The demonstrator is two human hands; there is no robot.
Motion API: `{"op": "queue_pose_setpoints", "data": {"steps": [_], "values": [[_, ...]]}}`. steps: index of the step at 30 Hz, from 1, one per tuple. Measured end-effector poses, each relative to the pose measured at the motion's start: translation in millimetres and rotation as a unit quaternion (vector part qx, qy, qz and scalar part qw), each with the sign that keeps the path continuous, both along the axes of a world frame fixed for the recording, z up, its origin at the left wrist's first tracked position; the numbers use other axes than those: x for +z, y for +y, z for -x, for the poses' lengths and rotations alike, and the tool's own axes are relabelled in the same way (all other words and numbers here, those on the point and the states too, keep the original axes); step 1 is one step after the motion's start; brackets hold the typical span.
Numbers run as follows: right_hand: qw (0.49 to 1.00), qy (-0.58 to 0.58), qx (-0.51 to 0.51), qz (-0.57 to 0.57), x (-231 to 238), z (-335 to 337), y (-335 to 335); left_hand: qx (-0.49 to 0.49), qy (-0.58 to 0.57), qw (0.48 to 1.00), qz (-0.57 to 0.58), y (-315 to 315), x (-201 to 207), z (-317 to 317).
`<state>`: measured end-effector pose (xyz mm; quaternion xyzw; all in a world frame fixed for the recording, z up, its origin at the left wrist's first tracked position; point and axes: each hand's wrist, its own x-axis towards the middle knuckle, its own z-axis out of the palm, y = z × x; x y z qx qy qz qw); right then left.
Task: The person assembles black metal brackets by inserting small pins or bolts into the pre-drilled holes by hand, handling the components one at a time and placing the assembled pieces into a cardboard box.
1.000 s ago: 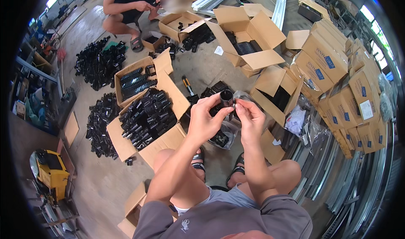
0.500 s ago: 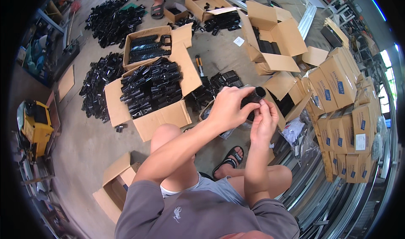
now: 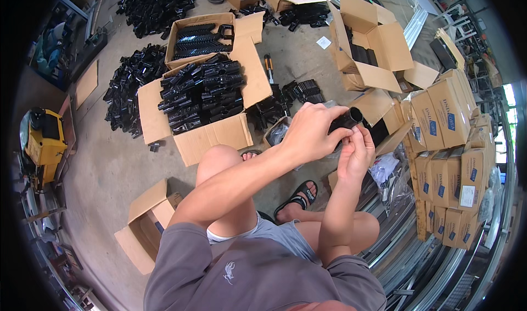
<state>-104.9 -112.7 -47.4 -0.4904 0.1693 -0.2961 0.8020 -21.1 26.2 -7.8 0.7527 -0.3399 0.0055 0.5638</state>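
Observation:
My left hand is wrapped round a short black tube, its hollow round end turned up and to the right. Closed fingers of my right hand pinch at the lower edge of that same end, touching my left thumb. Whether a small piece sits between those fingertips is hidden. Below the hands lies a clear plastic bag in a small box. Beyond my left wrist, black parts lie in a row on the floor, near an orange-handled tool.
An open carton heaped with black parts stands left of my hands, beside a loose black pile. Another open carton is at the far right. Stacked closed cartons and long metal profiles line the right side.
Both hands, still on the black tube, appear slightly farther right in the view. The whole scene has shifted as my head turned. The grip looks the same.

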Motion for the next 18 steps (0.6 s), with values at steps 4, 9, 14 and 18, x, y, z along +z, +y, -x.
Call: {"op": "queue_pose_setpoints", "data": {"steps": [4, 9, 14, 18], "values": [[0.999, -0.015, 0.013, -0.025, -0.7, 0.9, -1.3, -0.010, 0.018, 1.000, -0.011, 0.3, 2.8, -2.5], [1.000, 0.017, -0.002, 0.022, -5.4, 1.6, 0.5, 0.020, -0.008, 1.000, 0.001, 0.3, -0.8, -4.1], [0.996, 0.073, 0.028, 0.048, -3.1, -3.4, 11.5, 0.059, -0.056, 0.996, -0.045, -5.2, -8.7, -5.6], [0.979, 0.157, 0.022, 0.129, -5.8, -19.6, 14.9, 0.096, -0.082, 0.985, -0.118, -13.3, -22.6, 1.9]]}}
